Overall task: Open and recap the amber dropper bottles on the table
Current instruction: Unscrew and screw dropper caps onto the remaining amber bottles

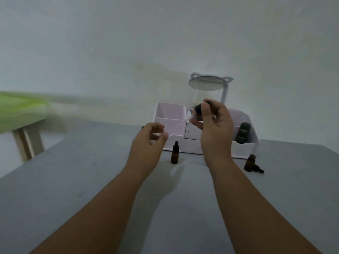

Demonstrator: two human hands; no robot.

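Forearms reach over table (73, 180). Right hand (214, 125) pinches dropper (199, 109) aloft; left hand (148, 142) curled, grip unclear. Capped bottle (174, 153) between wrists, open bottle (249, 162) right. Risk: loose pinch drops dropper, glass cracks.

It looks like a room in a home, set up as a dressing corner. A grey desk (91, 180) stands against a plain white wall (128, 43). On it sits a white-and-pink cosmetics organizer (171, 110) with small drawers (193, 131), a round cat-eared mirror (208, 83) on a stalk, and a dark toiletry bottle (243, 132) in one compartment.
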